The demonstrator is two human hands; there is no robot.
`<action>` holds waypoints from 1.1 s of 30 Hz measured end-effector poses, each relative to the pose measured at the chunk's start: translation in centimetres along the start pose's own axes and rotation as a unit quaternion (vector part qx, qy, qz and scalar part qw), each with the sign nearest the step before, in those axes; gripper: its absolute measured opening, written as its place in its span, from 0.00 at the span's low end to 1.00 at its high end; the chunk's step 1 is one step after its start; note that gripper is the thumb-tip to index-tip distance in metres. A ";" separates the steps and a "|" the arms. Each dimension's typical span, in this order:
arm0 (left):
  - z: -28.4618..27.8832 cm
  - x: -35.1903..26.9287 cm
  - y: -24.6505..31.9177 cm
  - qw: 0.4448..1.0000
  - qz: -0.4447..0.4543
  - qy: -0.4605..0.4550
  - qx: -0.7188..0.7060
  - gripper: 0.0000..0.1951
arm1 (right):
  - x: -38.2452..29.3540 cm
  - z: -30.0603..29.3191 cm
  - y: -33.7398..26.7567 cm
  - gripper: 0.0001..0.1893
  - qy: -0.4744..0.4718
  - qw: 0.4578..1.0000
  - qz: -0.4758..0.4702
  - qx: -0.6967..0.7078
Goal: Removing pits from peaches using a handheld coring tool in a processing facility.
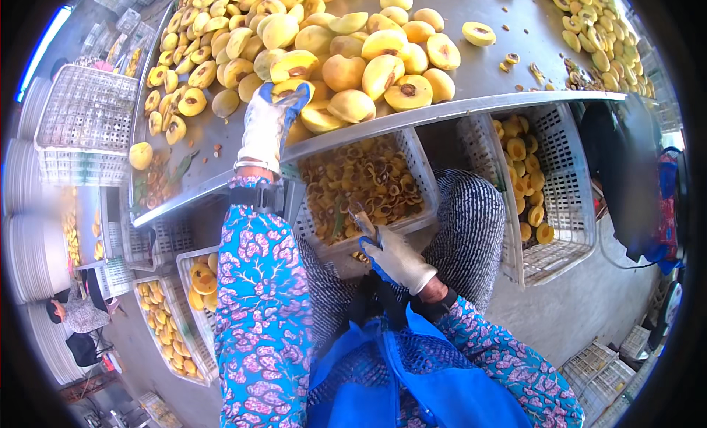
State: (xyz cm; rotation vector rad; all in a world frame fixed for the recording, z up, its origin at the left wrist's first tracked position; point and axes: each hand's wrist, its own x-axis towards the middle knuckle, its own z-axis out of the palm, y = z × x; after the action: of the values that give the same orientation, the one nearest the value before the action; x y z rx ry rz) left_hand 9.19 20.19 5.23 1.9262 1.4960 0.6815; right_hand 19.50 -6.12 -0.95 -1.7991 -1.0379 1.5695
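Observation:
My left hand (pixel 274 112), in a white and blue work glove, reaches over the near edge of the metal table (pixel 353 118). Its thumb and fingers close around a yellow peach half (pixel 288 89) at the front of a large heap of halved peaches (pixel 345 72). Lower down, my gloved right hand (pixel 395 257) grips a small pitting tool (pixel 364 222) with a light handle and what looks like a wire end. That tool points over a plastic crate (pixel 426 171) of peach scraps (pixel 362 185), which sits between my knees, partly under the table.
To the right stands a white crate (pixel 574 207) with peach halves. More filled crates (pixel 193 339) are on the floor at left, near a seated person (pixel 83 317). Stacked crates (pixel 85 110) rise beyond the table's left side. Another peach heap (pixel 602 41) lies far right.

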 end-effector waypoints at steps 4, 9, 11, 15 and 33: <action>0.5 -2.0 -1.1 0.984 0.061 0.115 -0.121 0.20 | -0.3 0.1 0.6 0.18 0.011 0.999 -0.016 0.040; -2.1 -6.6 -1.1 0.906 0.050 0.041 -0.419 0.18 | -0.3 -0.2 2.4 0.17 0.029 0.958 -0.028 0.284; -3.4 -10.3 -2.2 0.850 0.017 0.011 -0.527 0.18 | -2.3 -0.8 -2.0 0.14 0.016 0.928 0.003 0.372; -1.8 -17.5 0.2 0.890 -0.096 0.003 -0.445 0.15 | -3.9 -1.1 -7.4 0.14 -0.005 0.919 -0.085 0.384; 0.1 -21.9 -2.5 0.736 -0.103 -0.032 -0.668 0.25 | -6.9 3.4 -5.6 0.19 0.035 0.978 -0.127 -0.165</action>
State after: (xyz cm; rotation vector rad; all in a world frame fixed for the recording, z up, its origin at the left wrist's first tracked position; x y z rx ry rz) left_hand 2.52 -0.64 2.62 0.6190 0.6743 1.1176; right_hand 14.83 -8.93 6.83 -1.8270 -1.4975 1.2270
